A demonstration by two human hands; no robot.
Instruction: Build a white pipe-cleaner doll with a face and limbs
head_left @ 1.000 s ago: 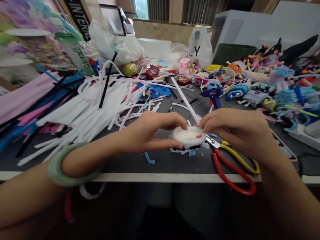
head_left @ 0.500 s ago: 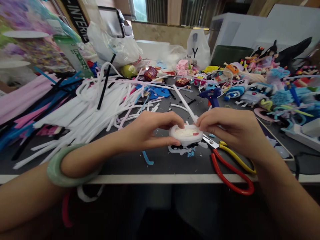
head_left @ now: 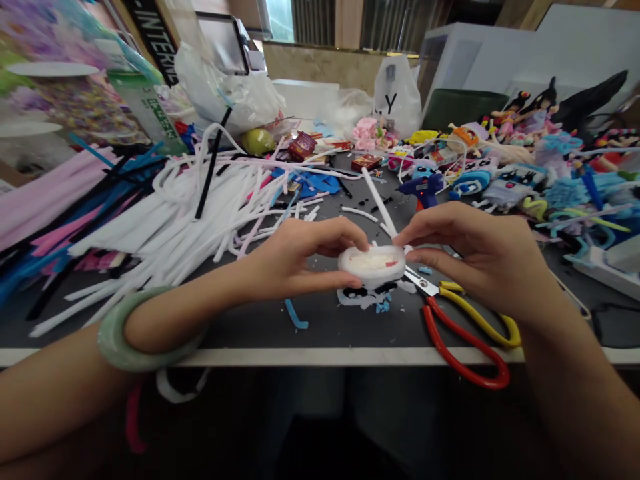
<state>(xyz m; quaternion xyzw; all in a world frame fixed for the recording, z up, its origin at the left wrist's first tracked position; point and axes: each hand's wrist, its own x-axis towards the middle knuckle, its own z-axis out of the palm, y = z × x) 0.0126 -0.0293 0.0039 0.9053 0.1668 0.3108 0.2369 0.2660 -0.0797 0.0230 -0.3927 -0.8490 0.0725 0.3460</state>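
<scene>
Passable at seven o'clock from white oval piece (head_left: pixel 373 267); blocked at four by scissors (head_left: pixel 430 287) (partly overhanging), at one by glue gun (head_left: pixel 425 189).

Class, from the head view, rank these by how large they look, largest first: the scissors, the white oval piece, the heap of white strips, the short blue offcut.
1. Heap of white strips
2. Scissors
3. White oval piece
4. Short blue offcut

Two hands (head_left: pixel 305 259), one white oval piece (head_left: pixel 371 268), one glue gun (head_left: pixel 424 191), one scissors pair (head_left: pixel 423 285).
</scene>
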